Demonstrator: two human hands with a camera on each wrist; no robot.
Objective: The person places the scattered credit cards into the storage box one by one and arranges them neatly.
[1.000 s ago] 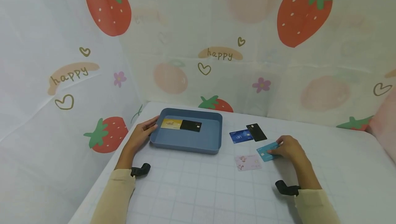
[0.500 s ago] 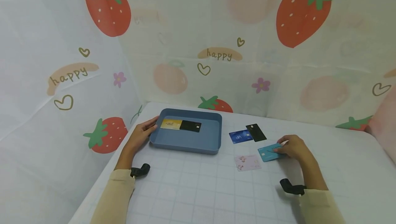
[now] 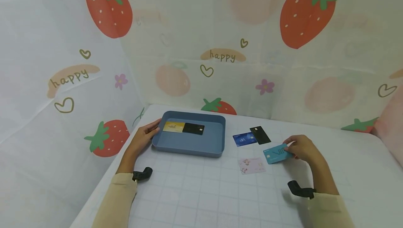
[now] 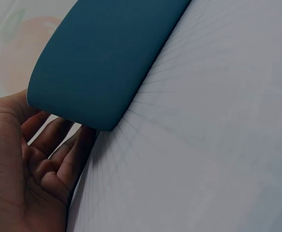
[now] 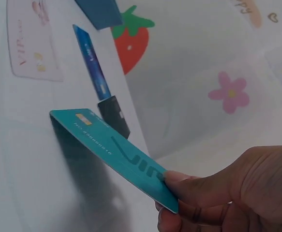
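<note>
My right hand [image 3: 300,148] pinches a teal VIP card [image 3: 277,153] by its right end, thumb on the printed face. In the right wrist view, the teal card [image 5: 107,150] is tilted, its far end low over the white tabletop with a shadow beneath. My left hand [image 3: 144,137] rests against the left side of a blue tray [image 3: 189,148], fingers fairly straight along the wall. The left wrist view shows fingers under the corner of the tray [image 4: 97,67]. Inside the tray lie a gold card [image 3: 174,126] and a black card [image 3: 193,128], end to end.
Between the tray and my right hand, a blue VIP card [image 3: 244,139] lies partly under another black card [image 3: 260,135]. A pale pink card [image 3: 252,165] lies nearer me, left of the teal card. A strawberry-printed cloth [image 3: 176,46] hangs behind the tabletop [image 3: 201,193].
My right hand has drawn the teal card slightly to the right and lifted it, showing more of its print. The left hand and tray have stayed put.
</note>
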